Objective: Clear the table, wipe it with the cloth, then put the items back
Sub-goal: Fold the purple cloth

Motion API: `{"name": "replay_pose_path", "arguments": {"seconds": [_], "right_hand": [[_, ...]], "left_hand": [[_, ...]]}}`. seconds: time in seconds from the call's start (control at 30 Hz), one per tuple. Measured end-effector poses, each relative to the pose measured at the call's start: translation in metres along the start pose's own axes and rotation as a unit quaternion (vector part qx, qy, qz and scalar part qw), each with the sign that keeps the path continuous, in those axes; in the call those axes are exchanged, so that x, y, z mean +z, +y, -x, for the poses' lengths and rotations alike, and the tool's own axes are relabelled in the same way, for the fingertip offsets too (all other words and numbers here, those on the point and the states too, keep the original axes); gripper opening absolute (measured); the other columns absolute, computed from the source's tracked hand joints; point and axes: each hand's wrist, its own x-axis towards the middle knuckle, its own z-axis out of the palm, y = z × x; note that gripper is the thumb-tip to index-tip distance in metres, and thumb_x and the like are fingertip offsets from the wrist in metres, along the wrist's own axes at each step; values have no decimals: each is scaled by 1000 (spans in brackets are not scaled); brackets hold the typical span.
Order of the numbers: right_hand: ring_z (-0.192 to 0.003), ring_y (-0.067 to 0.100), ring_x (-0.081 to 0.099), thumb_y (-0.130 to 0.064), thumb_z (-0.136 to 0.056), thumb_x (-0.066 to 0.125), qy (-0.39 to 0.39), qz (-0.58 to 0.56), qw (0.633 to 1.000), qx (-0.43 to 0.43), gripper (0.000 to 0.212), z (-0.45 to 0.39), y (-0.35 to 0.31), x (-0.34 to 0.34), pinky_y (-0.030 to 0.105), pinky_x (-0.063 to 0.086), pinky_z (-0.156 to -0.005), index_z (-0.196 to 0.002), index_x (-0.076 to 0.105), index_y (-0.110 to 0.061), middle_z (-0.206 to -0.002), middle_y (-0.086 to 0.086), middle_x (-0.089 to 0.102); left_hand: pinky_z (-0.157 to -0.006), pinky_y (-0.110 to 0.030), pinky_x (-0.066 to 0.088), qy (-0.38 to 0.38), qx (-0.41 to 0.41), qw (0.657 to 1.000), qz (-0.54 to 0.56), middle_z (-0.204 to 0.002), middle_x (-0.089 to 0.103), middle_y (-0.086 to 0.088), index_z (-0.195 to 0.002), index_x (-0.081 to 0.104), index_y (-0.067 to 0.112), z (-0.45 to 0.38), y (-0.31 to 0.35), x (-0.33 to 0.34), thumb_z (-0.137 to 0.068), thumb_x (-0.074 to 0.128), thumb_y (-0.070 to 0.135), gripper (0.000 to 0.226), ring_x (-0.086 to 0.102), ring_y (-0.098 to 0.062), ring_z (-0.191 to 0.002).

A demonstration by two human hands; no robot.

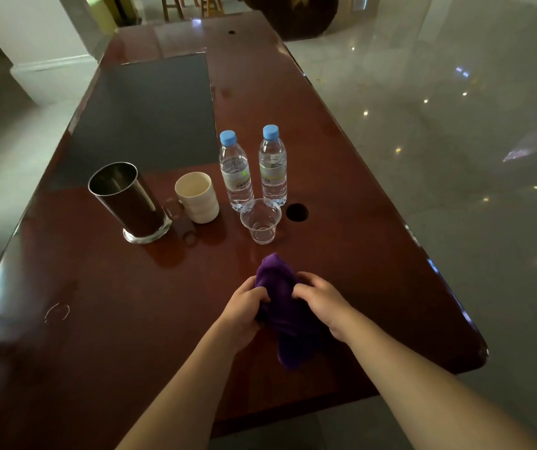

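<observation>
A purple cloth [285, 315] is bunched between both hands just above the near middle of the dark red wooden table [114, 287]. My left hand [244, 311] grips its left side and my right hand [322, 302] grips its right side. Beyond the cloth stand a clear plastic cup [261, 220], two water bottles with blue caps [236, 172] [273, 165], a cream cup [197, 196] and a tall metal-lined glass mug [129, 199] with a clear handle.
A round cable hole [297, 212] lies right of the plastic cup. A dark grey inlay panel [150, 112] covers the far left of the table. A faint ring mark [56, 313] shows near left. Glossy floor surrounds the table; stools stand far behind.
</observation>
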Motion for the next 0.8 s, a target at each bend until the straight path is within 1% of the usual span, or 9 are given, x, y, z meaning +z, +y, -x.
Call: {"name": "replay_pose_path", "arguments": {"seconds": [0.07, 0.1, 0.2, 0.27, 0.37, 0.47, 0.6, 0.7, 0.8], "right_hand": [[-97, 19, 67, -36, -82, 60, -39, -54, 998, -13, 31, 1, -1, 0, 33, 50, -77, -111, 70, -28, -105, 0, 73], [-95, 20, 69, -37, -84, 60, -59, -88, 994, -14, 25, 2, 0, 0, 34, 52, -77, -103, 73, -27, -102, 1, 75], [-98, 22, 72, -36, -85, 67, -101, -151, 983, -31, 27, 4, 0, 1, 33, 56, -75, -111, 72, -26, -106, 4, 76], [-99, 21, 72, -34, -88, 67, -97, -160, 981, -44, 27, 6, -2, 2, 30, 57, -75, -114, 71, -25, -108, 5, 75], [-97, 16, 71, -35, -94, 60, -54, -149, 985, -60, 23, 11, -7, 3, 28, 55, -78, -108, 72, -23, -103, 0, 77], [-105, 20, 67, -31, -95, 56, -15, -159, 985, -67, 23, 15, -9, 3, 37, 50, -94, -105, 72, -18, -108, 6, 75], [-110, 29, 64, -26, -91, 58, -17, -203, 977, -55, 25, 23, -17, 2, 45, 43, -105, -106, 73, -13, -108, 12, 74], [-109, 30, 64, -29, -89, 58, -30, -168, 984, -52, 25, 35, -24, 3, 47, 43, -104, -105, 73, -16, -106, 12, 74], [-97, 28, 63, -34, -86, 57, 11, -62, 993, -96, 23, 50, -34, 4, 43, 46, -91, -88, 70, -15, -94, 10, 71]], "left_hand": [[-69, -40, 53, -20, 10, 1000, -1, -92, 71, -14, -108, 65, 14, 0, 3, -3, -77, 48, -4, 40, 65, -30, -84], [-68, -39, 55, -30, 15, 999, -9, -90, 72, -13, -106, 66, 15, 1, 5, -3, -76, 50, -4, 39, 67, -29, -81], [-54, -31, 53, -59, 26, 996, -64, -75, 72, -7, -103, 65, 12, 6, 11, 0, -78, 51, -6, 34, 68, -21, -64], [-47, -26, 48, -63, 31, 993, -99, -66, 69, -2, -103, 63, 11, 10, 16, 2, -81, 49, -7, 32, 64, -16, -54], [-55, -29, 48, -47, 30, 992, -111, -75, 67, -9, -97, 68, 11, 17, 24, 2, -80, 45, -4, 32, 62, -23, -64], [-64, -35, 42, -12, 12, 994, -109, -87, 60, -20, -91, 67, 7, 23, 28, -5, -81, 46, 4, 24, 55, -31, -76], [-65, -35, 44, 50, -28, 995, -85, -76, 63, -17, -86, 61, 3, 33, 31, -10, -85, 53, 15, 15, 60, -31, -72], [-49, -24, 48, 60, 12, 995, -80, -67, 67, -9, -83, 64, 9, 43, 32, -11, -91, 50, 16, 17, 64, -20, -59], [-58, -29, 48, 37, 57, 995, -77, -81, 66, -13, -90, 67, 10, 58, 33, -12, -91, 44, 10, 23, 62, -25, -73]]}}
